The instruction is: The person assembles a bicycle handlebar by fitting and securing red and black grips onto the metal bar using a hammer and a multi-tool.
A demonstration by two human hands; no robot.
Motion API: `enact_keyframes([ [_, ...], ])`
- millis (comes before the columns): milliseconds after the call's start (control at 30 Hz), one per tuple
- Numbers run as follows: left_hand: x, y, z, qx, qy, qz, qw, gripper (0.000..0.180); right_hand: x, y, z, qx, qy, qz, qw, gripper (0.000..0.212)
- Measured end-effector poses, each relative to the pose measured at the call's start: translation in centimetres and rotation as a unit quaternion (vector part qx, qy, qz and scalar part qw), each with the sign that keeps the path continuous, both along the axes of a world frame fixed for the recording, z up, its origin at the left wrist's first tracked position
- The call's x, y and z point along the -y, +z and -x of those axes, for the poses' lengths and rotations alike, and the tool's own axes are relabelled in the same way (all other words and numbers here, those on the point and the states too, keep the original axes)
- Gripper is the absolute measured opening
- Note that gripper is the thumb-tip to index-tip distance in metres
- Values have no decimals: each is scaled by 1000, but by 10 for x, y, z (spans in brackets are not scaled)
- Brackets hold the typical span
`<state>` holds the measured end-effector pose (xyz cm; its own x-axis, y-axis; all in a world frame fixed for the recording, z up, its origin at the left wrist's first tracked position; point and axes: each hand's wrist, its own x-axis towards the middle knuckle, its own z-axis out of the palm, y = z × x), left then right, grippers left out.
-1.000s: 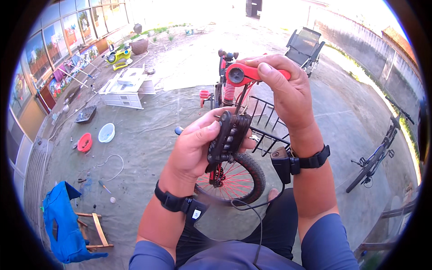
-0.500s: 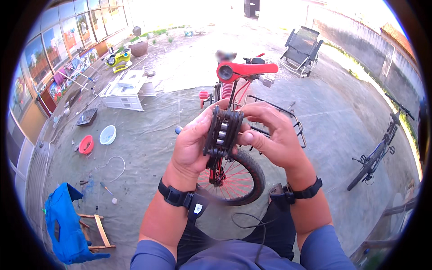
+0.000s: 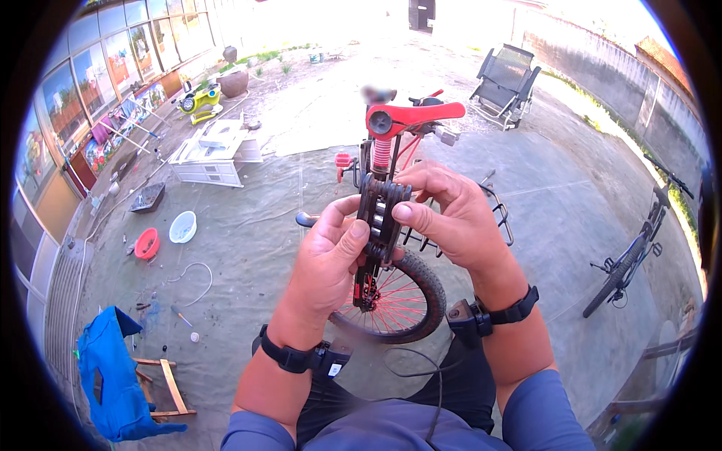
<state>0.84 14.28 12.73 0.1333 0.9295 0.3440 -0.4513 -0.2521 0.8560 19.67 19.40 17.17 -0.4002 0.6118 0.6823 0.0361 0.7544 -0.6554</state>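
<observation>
Above mid ground sheet (image 3: 248, 255), between both hands: 1 × folding multi-tool (image 3: 382, 214), blk side plates, silver cyl. pcs betw. them, approx. upright, held clear of sheet.

L hand (image 3: 323, 252): closed round tool's L side, thumb on near face; fingers behind partly hidden.

R hand (image 3: 459, 225): part-curled, thumb tip on tool's R side, fingers bent at upper end, pinching it; far-side contact hidden.

Wrists: 2 × blk strap, 1 per arm, e.g. L strap (image 3: 289, 357), w/ box unit attached. Blk cable (image 3: 438, 391) over lap.

Beyond & below tool: 1 × bicycle, incl. red saddle (image 3: 425, 114), wheel (image 3: 398, 301) w/ blk tyre & red spokes, blk wire rack (image 3: 502, 214) to R of wheel.

Twd sheet's L edge: red bowl (image 3: 156, 252), dk. contents; white bowl (image 3: 182, 227), just beside, to R; blk tray (image 3: 148, 198), farther back; screwdriver (image 3: 181, 316), lying flat; white hose (image 3: 208, 286), looped.

Near L corner: blue cloth (image 3: 116, 383) draped on wooden frame (image 3: 174, 387).

Far L corner: white cabinet (image 3: 210, 171).

Far edge, R part: folding chair (image 3: 505, 79), dk. grey.

Twd R edge: second bicycle (image 3: 626, 272), dk., well apart from first.
</observation>
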Motion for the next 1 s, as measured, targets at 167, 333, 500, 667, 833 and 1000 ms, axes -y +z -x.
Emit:
enact_keyframes([
  [167,-4,-3,4,134,-136,51,980,36,3,16,-4,25,-16,58,998,36],
  [333,-16,-12,1,214,-239,75,944,38,-1,13,5,-118,146,240,952,53],
  [500,-10,-8,-3,147,-166,70,973,46,-5,18,7,-45,129,238,961,46],
  [667,-2,-12,-8,83,-58,39,994,53,-4,17,9,-9,62,208,976,38],
  [833,-11,-24,2,179,-213,67,958,57,-10,13,-1,-54,151,273,948,39],
  [1000,-15,-26,-1,270,-331,104,898,59,-15,0,5,-142,217,268,928,44],
])
